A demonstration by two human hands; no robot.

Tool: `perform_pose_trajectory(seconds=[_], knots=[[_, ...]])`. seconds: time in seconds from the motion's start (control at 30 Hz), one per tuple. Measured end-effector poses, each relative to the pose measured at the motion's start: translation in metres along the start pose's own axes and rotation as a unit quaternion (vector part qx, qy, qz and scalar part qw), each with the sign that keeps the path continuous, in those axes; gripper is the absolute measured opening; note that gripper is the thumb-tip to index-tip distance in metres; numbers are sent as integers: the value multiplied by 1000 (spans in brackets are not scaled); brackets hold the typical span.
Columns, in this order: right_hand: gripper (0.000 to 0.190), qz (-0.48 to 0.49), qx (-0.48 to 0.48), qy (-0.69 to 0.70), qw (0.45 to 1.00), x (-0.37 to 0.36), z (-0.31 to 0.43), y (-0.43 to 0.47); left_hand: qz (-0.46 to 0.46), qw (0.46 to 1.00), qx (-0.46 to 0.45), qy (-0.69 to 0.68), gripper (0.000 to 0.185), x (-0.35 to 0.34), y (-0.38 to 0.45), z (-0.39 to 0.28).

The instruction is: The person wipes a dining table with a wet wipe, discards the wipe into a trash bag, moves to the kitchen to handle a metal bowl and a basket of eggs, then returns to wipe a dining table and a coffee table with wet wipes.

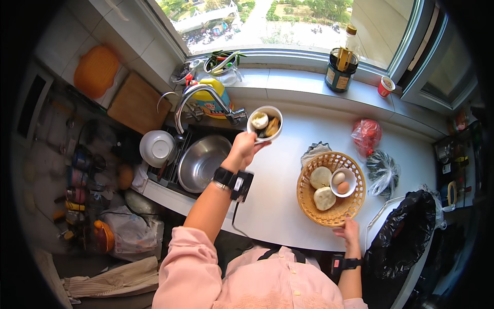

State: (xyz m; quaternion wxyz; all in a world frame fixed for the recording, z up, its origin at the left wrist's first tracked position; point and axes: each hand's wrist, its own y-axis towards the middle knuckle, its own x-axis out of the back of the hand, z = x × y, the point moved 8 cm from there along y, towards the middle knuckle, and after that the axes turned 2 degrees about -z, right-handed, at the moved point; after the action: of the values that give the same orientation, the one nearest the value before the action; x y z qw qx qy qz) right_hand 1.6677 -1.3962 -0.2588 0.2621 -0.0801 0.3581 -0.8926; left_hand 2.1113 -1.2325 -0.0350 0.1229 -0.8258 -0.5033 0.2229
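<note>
My left hand (pixel 244 150) grips a white bowl (pixel 251 117) above the counter, just right of the sink. In that bowl lie a pale rounded food piece (pixel 259 120) and dark and yellowish pieces. My right hand (pixel 349 233) touches the near rim of a woven basket (pixel 305 211), fingers at its edge; how firmly they hold it is hard to see. Two round flat breads (pixel 324 198) lie in the basket beside a small white bowl (pixel 352 178) with two eggs (pixel 343 187). A grey cloth (pixel 314 151) sits partly beneath the basket's far left side.
Left are a steel basin (pixel 198 170) in the sink, a faucet (pixel 206 88) and an upturned white bowl (pixel 148 143). Red (pixel 366 133) and clear (pixel 384 170) plastic bags stand right of the basket. A bin with a black liner (pixel 405 231) is at the right edge.
</note>
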Motion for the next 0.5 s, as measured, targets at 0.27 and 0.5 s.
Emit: perform_pose_trajectory(seconds=[0.27,0.5], knots=[[15,-77,181,-154,968,-6,149,-49,-82,996,-6,-30,45,-12,171,-44],[14,-106,199,-179,958,-62,165,-41,-66,998,9,-15,44,5,276,-41]])
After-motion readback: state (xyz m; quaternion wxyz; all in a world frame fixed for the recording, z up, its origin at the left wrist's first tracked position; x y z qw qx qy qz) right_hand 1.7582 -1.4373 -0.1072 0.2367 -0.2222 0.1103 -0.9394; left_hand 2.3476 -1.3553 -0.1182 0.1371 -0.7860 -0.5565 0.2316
